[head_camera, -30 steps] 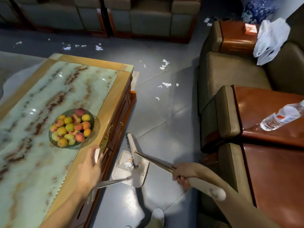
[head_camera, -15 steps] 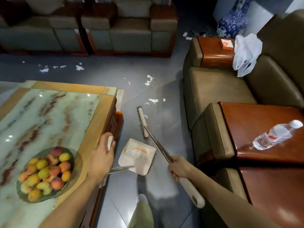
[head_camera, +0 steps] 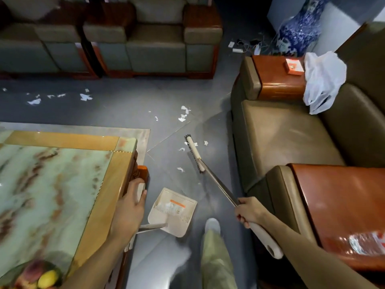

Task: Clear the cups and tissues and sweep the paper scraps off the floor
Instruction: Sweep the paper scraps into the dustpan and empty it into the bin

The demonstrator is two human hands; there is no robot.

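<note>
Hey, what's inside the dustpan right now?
A few white paper scraps lie in the dustpan, beside its orange label. Nothing covers the pan's inside, but blur keeps me from counting them.

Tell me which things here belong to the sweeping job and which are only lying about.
For the job: broom in the right hand; dustpan in the left hand; scattered paper scraps.
Only lying about: fruit, white plastic bag, orange box, blue vase.
</note>
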